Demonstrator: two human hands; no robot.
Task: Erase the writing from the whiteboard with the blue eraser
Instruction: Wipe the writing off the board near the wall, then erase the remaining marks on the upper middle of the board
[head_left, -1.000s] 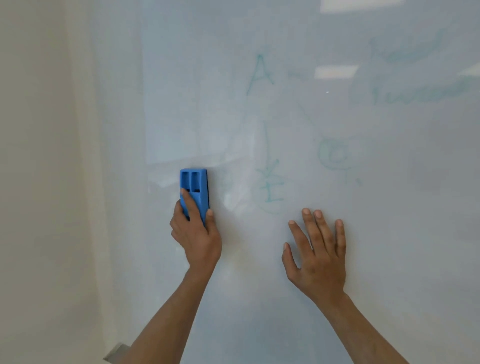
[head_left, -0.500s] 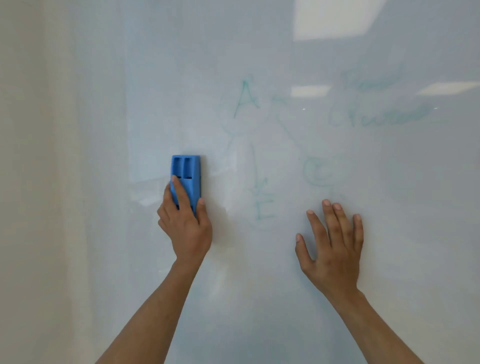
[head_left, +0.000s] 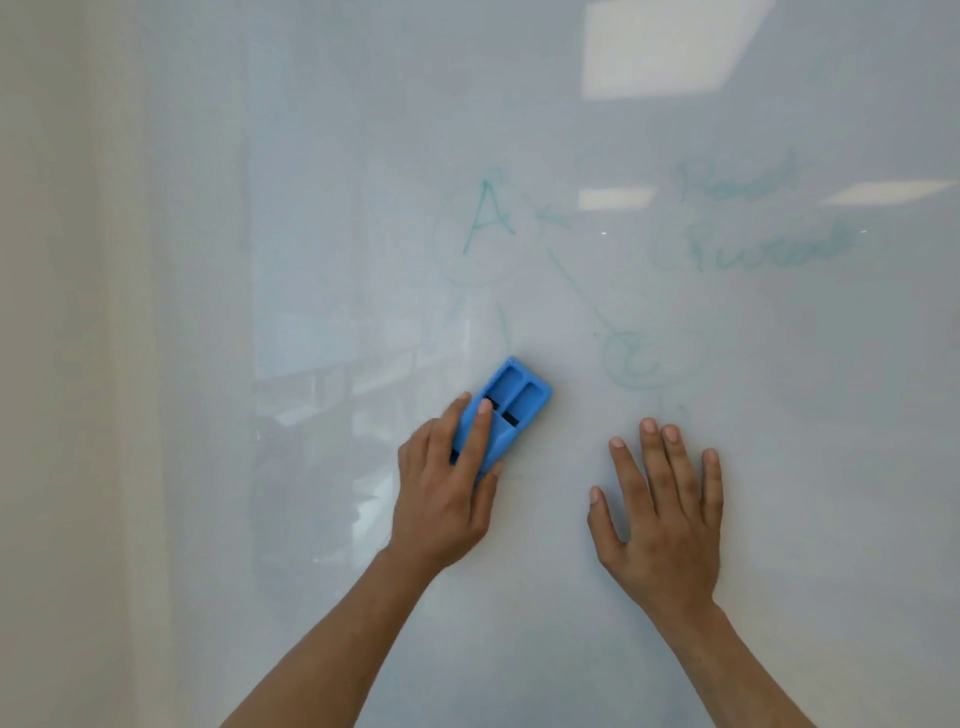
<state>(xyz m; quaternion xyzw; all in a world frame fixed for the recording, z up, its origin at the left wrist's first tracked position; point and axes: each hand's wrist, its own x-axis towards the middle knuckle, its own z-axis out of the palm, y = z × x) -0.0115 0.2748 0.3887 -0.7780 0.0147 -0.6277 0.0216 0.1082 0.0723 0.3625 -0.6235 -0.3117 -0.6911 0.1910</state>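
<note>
The left hand (head_left: 441, 499) is clamped on the eraser (head_left: 506, 410), which lies tilted against the board (head_left: 363, 208) near its middle, below the faint "A" (head_left: 488, 218). The right hand (head_left: 665, 519) rests flat on the board, fingers spread, holding nothing. The eraser looks light and stiff; its long sides likely give the surest hold, with a finger in the top groove to press it down.

The glossy whiteboard (head_left: 363, 208) bears faint teal writing (head_left: 488, 218), with a blue eraser (head_left: 511, 410) and a flat right hand (head_left: 670, 519) pressed against it.
</note>
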